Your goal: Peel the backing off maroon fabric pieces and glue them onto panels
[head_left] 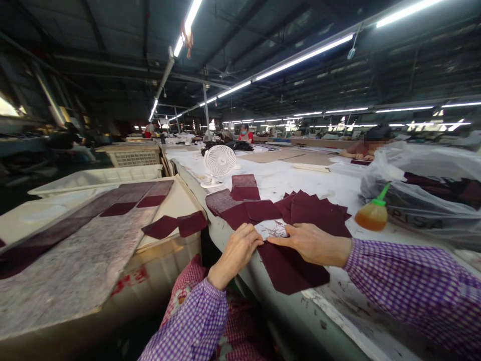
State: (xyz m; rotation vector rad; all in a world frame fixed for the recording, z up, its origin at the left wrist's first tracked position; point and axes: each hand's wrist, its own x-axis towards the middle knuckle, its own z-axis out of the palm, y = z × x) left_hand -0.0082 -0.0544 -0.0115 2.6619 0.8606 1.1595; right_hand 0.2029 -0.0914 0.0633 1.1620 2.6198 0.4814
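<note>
My left hand (237,253) is closed, its fingers pinched together at the near edge of a small white patch (271,228) with dark smears, at the table's edge. From the other side my right hand (313,244) meets it, index finger stretched along the upper edge of a maroon fabric piece (295,271) and thumb by the white patch. That piece hangs partly over the table edge beneath my right hand. Just beyond lie a fanned stack of maroon pieces (317,208) and several loose maroon pieces (240,213), some with a greyish, mottled side.
A bottle of amber liquid with a green nozzle (372,214) stands right, beside a clear plastic bag (424,200) holding dark pieces. A white fan (220,160) is farther back. At left, a mottled sheet (86,255) and maroon pieces lie across cream bins (165,255). Co-workers sit beyond.
</note>
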